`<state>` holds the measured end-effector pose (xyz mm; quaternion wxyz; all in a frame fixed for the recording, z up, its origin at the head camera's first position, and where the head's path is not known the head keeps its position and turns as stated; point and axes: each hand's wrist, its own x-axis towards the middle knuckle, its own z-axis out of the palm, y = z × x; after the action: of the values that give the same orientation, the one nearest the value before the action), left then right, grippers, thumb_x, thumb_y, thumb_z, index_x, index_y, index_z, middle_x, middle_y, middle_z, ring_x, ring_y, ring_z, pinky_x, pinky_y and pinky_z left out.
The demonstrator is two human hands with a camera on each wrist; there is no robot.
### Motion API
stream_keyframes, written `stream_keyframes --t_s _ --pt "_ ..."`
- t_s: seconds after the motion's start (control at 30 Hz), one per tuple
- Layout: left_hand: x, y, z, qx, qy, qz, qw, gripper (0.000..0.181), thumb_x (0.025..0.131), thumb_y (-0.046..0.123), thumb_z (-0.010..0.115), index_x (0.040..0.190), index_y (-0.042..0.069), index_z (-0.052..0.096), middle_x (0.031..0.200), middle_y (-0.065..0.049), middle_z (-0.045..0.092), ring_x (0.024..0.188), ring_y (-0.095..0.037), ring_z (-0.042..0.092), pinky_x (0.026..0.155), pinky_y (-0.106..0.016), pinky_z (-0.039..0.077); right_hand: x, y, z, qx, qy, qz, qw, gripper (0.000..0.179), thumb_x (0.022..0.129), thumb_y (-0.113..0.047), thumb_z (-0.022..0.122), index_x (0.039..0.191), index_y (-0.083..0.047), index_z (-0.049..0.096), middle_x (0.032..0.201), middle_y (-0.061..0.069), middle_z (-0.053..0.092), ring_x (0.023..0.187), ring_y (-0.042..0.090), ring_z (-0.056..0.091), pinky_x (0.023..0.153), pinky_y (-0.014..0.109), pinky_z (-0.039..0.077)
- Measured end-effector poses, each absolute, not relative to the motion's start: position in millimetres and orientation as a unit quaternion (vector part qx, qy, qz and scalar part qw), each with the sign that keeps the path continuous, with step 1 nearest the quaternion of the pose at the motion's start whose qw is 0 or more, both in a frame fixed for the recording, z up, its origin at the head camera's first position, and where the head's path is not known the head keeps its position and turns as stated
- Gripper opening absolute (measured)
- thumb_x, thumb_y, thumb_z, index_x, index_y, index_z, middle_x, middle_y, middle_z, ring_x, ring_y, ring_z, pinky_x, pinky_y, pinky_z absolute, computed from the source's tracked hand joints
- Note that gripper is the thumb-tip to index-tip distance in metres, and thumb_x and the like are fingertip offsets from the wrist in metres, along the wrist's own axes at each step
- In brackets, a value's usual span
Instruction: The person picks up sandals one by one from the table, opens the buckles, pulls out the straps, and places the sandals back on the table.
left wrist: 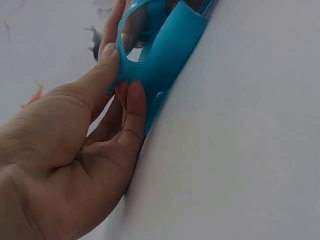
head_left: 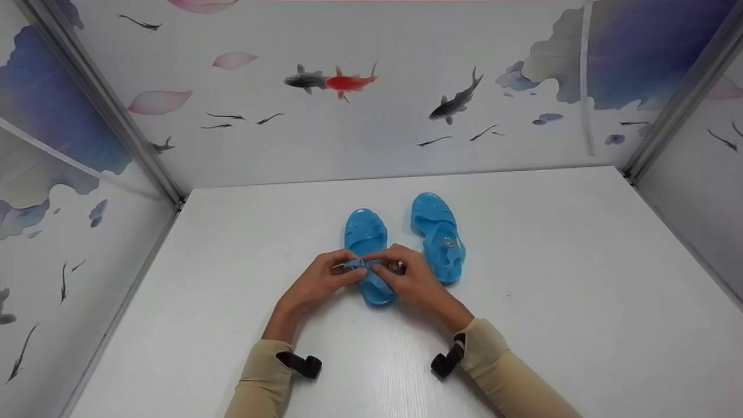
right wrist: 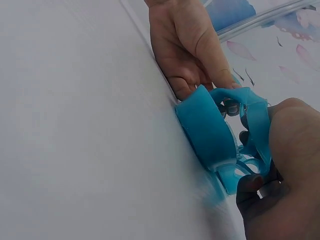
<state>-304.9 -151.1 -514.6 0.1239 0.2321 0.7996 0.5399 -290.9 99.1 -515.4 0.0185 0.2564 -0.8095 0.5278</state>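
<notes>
A blue sandal point(head_left: 365, 227) lies on the table with its toe pointing away from me, both hands over its ankle strap. My left hand point(head_left: 318, 278) pinches the left part of the strap point(head_left: 352, 265) between thumb and fingers. From the other side, my right hand point(head_left: 413, 277) grips the strap, its thumb and index finger close to a small metal buckle. In the left wrist view, the left thumb presses on the blue strap beside the heel. The right wrist view shows the raised strap behind the heel cup point(right wrist: 205, 127); the fingers partly hide the buckle.
A matching blue sandal point(head_left: 430, 210) lies to the right, its strap across it with a metal buckle point(head_left: 448, 242) showing. The white table point(head_left: 551, 261) is enclosed by printed panels with fish and petals, with metal posts at the corners.
</notes>
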Motion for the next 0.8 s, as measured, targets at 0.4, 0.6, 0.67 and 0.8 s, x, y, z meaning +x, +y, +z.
stream_keyframes --t_s 0.4,0.6,0.67,0.8 --pt "-303.7 -160.1 -513.9 0.230 0.769 0.568 0.183 0.031 0.110 0.037 0.065 0.132 0.015 0.069 0.139 -0.004 0.068 0.134 -0.020 0.065 0.115 -0.039 0.054 -289.8 98.1 -514.4 0.256 -0.812 0.524 0.006 0.025 0.109 -0.021 0.067 0.131 -0.029 0.078 0.096 0.001 0.065 0.089 0.018 0.056 0.075 0.025 0.044" --pt "-303.2 -163.2 -513.7 0.234 0.763 0.573 0.188 0.030 0.111 0.035 0.063 0.134 0.018 0.070 0.142 -0.003 0.067 0.131 -0.021 0.065 0.111 -0.037 0.057 -289.8 99.2 -513.9 0.267 -0.808 0.525 0.004 0.029 0.110 -0.019 0.065 0.132 -0.031 0.078 0.095 0.001 0.064 0.088 0.018 0.056 0.074 0.025 0.043" --pt "-303.3 -163.1 -514.1 0.233 0.763 0.573 0.188 0.029 0.110 0.036 0.064 0.134 0.019 0.070 0.142 -0.002 0.067 0.132 -0.020 0.064 0.111 -0.035 0.056 -290.2 99.6 -514.3 0.270 -0.806 0.527 0.003 0.030 0.110 -0.019 0.064 0.133 -0.032 0.077 0.095 0.000 0.063 0.088 0.018 0.057 0.074 0.025 0.043" --pt "-303.9 -162.8 -515.0 0.232 0.757 0.581 0.189 0.029 0.110 0.033 0.066 0.134 0.018 0.070 0.144 -0.003 0.065 0.136 -0.021 0.062 0.114 -0.034 0.054 -291.0 100.0 -515.4 0.271 -0.804 0.530 0.005 0.030 0.110 -0.020 0.064 0.134 -0.034 0.077 0.095 -0.002 0.063 0.089 0.017 0.057 0.074 0.025 0.044"
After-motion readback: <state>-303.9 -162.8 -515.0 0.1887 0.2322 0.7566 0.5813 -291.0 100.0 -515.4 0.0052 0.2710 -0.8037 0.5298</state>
